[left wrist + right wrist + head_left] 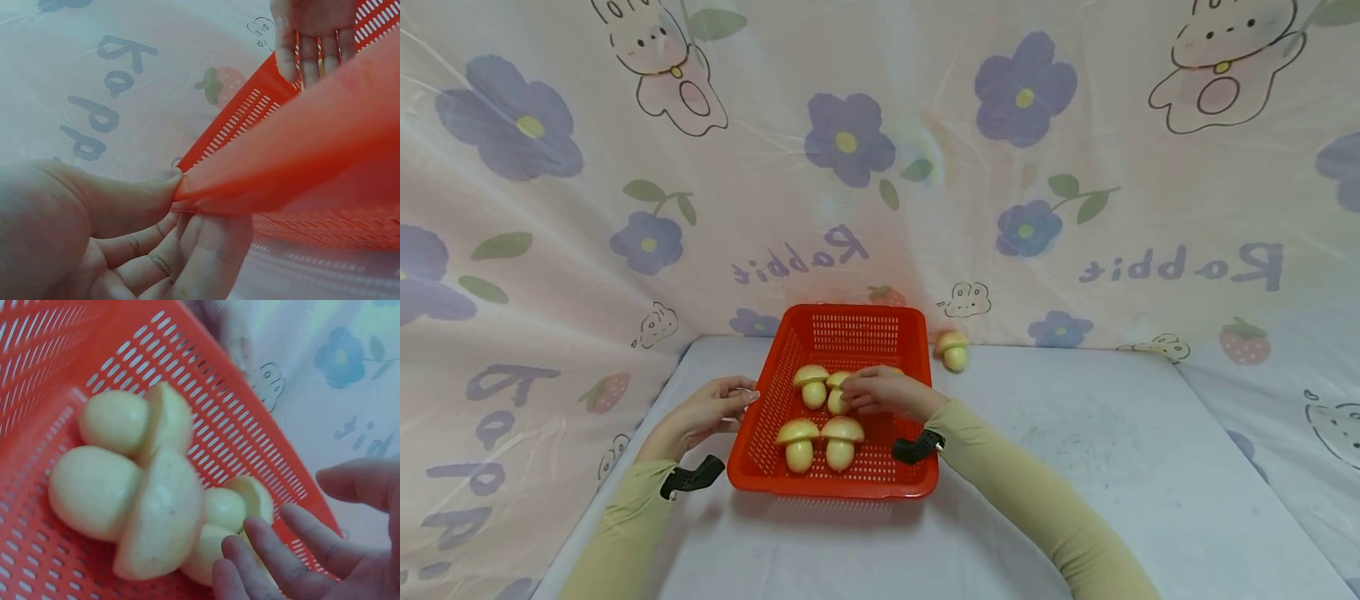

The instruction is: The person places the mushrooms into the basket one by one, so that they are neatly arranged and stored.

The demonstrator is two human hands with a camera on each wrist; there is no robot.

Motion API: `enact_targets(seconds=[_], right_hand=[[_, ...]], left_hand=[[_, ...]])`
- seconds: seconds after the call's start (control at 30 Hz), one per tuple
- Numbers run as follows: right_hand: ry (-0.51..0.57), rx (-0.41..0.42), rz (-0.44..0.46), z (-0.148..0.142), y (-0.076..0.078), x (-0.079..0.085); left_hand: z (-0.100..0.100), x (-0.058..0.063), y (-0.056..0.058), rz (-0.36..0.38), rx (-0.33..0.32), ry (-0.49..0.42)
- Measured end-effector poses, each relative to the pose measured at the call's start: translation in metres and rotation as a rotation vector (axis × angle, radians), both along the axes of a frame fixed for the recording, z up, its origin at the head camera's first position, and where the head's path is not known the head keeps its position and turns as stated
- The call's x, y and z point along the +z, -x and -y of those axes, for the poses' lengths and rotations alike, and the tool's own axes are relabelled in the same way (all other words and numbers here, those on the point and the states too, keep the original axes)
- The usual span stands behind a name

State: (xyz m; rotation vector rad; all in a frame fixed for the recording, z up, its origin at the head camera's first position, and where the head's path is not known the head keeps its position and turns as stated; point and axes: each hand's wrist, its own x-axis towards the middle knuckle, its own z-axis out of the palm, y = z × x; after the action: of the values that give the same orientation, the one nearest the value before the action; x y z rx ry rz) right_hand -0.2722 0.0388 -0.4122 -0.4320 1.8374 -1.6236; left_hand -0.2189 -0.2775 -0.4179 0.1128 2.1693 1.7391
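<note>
A red plastic basket (pixel 833 485) with slotted walls holds several toy mushrooms with yellow stems and pinkish caps, among them a front-left mushroom (pixel 799 454) and a front-right mushroom (pixel 841 452). My left hand (pixel 700 412) pinches the basket's left rim, thumb above and fingers below, as the left wrist view shows. Inside the basket, my right hand (pixel 887 392) hovers with loosely extended fingers beside the back mushrooms and partly hides them. In the right wrist view those fingers overlap a mushroom (pixel 209 553); whether they touch it I cannot tell.
One more mushroom (pixel 953 352) lies outside the basket, behind its right corner. Everything stands on a white-covered table (pixel 1075 450). A printed curtain (pixel 925 192) with flowers and rabbits hangs behind and along the sides.
</note>
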Motion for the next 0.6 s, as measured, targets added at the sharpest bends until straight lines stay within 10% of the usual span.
enact_targets(seconds=[0.6], right_hand=[[0.189,-0.043,0.037,-0.048,0.006,0.047]], left_hand=[[-0.001,0.003,0.0,-0.001,-0.015,-0.01]])
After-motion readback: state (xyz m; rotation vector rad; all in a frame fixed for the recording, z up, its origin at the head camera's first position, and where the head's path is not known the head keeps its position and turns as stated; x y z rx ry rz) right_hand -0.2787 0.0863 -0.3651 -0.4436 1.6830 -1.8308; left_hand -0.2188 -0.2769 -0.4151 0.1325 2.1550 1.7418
